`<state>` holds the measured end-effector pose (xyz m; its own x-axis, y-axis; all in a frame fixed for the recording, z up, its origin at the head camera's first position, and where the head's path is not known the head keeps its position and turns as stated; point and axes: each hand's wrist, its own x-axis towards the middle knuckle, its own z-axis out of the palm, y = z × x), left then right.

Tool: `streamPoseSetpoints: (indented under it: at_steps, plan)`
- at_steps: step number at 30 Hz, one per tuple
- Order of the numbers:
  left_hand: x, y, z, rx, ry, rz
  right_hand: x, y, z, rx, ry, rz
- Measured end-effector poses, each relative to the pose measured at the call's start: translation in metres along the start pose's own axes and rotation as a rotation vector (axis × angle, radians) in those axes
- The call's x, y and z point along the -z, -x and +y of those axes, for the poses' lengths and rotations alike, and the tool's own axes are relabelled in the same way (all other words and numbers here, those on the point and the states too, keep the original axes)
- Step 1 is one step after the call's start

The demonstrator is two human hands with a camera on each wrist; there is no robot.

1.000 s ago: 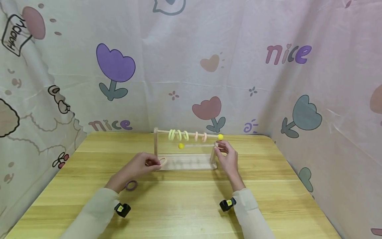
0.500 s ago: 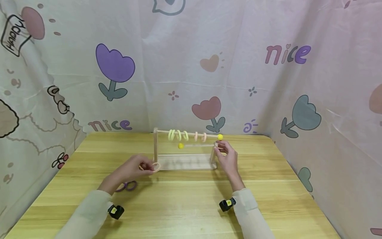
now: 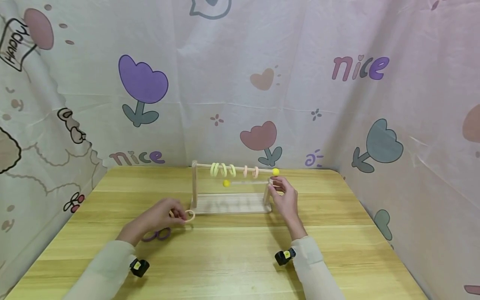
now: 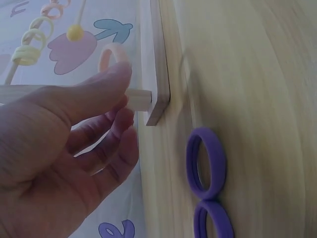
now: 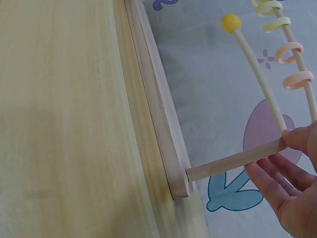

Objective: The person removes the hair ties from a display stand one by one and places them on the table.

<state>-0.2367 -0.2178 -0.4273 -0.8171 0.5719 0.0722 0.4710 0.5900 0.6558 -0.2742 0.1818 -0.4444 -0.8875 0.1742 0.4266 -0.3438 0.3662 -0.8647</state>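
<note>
My left hand (image 3: 165, 214) pinches a peach ring (image 4: 113, 53) between thumb and fingers, just in front of the left end of a wooden rack (image 3: 232, 204). My right hand (image 3: 286, 196) grips the top of the rack's short right post (image 5: 233, 159) with thumb and fingers. From that post a lower rod (image 5: 260, 79) runs left to a yellow ball tip (image 3: 226, 183); no rings show on it. Several pale yellow rings (image 3: 223, 169) and two peach rings (image 5: 297, 80) hang on the upper rod, which ends in another yellow ball (image 3: 276, 171).
Two purple rings (image 4: 207, 163) lie touching each other on the wooden table (image 3: 240, 258), below my left hand. A patterned cloth (image 3: 210, 83) hangs behind the table and along its sides.
My left hand has drawn back left and toward me with the peach ring, away from the rack's base. A second purple ring has come into view. The right hand keeps its grip.
</note>
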Motion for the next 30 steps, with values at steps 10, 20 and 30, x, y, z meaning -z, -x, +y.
streamPoseSetpoints:
  at_steps: [10, 20, 30]
  plan:
    - [-0.001, 0.003, -0.013, 0.005, -0.045, -0.075, 0.000, 0.000, 0.001, 0.006, 0.005, 0.000]
    - [-0.002, 0.003, -0.021, -0.024, -0.064, -0.118, 0.000, 0.000, 0.000, -0.017, -0.004, -0.003]
    - [-0.003, 0.006, -0.020, -0.007, -0.059, -0.160, 0.000, 0.000, 0.000, -0.020, -0.002, 0.000]
